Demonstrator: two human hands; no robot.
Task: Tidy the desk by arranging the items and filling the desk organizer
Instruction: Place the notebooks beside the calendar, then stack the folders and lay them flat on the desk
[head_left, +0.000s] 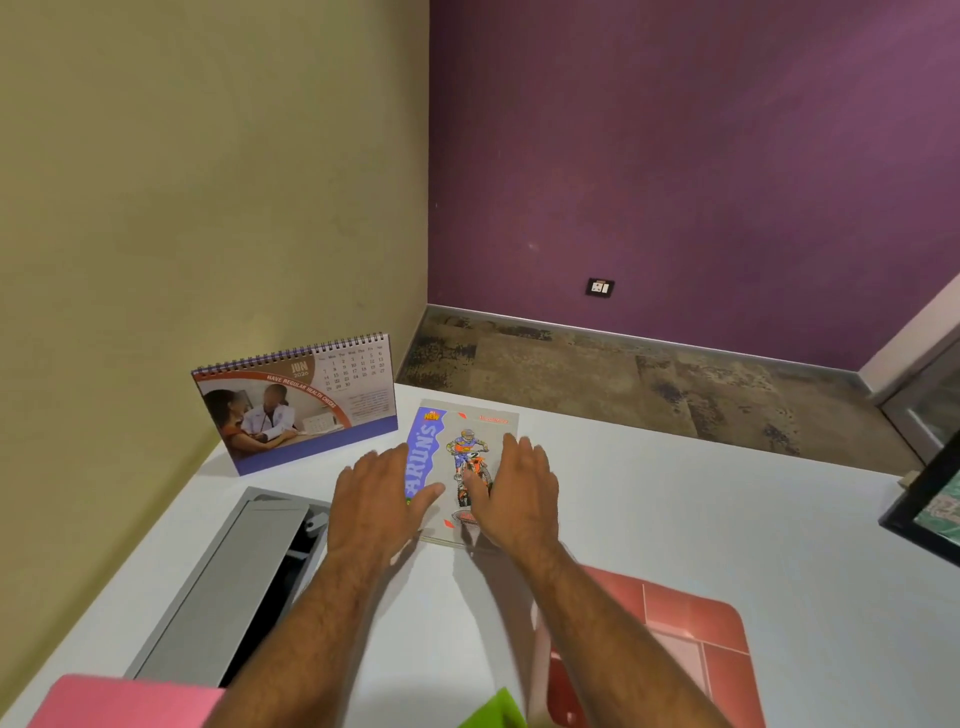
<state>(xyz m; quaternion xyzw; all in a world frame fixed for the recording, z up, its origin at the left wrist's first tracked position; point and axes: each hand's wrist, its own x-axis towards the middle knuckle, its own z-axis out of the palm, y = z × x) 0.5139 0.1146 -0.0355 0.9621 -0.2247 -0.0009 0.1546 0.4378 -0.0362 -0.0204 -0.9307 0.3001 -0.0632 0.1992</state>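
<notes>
A notebook (457, 441) with a motorbike rider on its cover lies flat on the white desk (727, 519). My left hand (376, 501) rests with straight fingers on the notebook's left edge. My right hand (519, 493) lies flat on its right side, fingers straight. A red desk organizer (691, 639) with several compartments sits near the front of the desk, partly behind my right forearm. A spiral desk calendar (296, 402) stands upright at the back left, beside the beige wall.
A grey cable tray with its lid open (244, 582) is sunk into the desk on the left. A pink item (119, 701) and a green item (498, 712) lie at the front edge. A black-framed object (930, 499) sits at the right edge.
</notes>
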